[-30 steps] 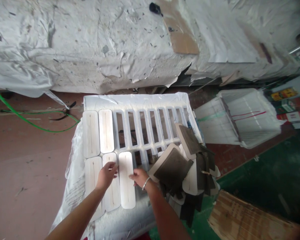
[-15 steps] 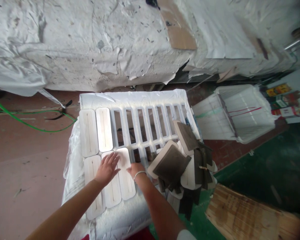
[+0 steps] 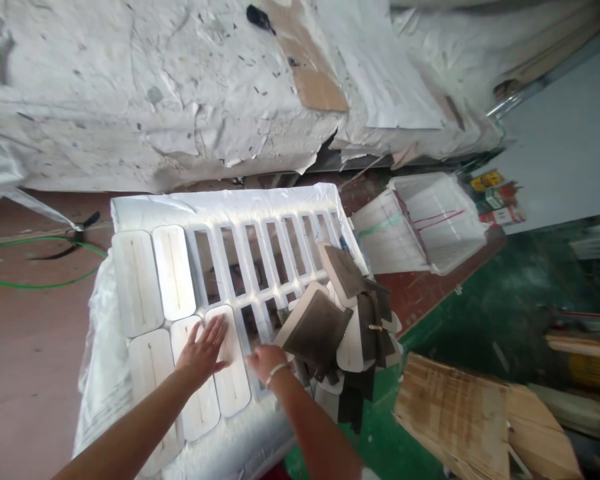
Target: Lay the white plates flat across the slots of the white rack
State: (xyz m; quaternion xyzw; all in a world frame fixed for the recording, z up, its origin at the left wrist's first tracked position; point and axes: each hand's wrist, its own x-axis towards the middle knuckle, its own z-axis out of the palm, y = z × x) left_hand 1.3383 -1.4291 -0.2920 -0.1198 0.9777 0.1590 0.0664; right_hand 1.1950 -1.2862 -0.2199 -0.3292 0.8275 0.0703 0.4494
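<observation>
My left hand [image 3: 203,350] lies flat with fingers spread on a white rounded panel [image 3: 233,373] with a thin line down its middle. Its fingers also reach over the edge of the neighbouring white panel [image 3: 200,410]. Beside that panel's right edge is my right hand [image 3: 269,363], wearing a bracelet [image 3: 279,373]. Its fingers are bent and partly hidden, and I see nothing in it. The panels sit side by side in two rows on a white slotted frame [image 3: 253,293]. Right of my right hand is a heap of dark-and-white panels [image 3: 313,327] with dark straps.
A white bin [image 3: 400,223] stands beyond the frame at the right. Flattened cardboard [image 3: 455,413] lies on the green floor. A long surface covered in dirty white sheeting [image 3: 180,100] runs behind, and a green cable [image 3: 45,285] crosses the floor at left.
My right hand has come away from the right edge of the third lower panel. My left hand has shifted onto that panel. The whole view has swung right.
</observation>
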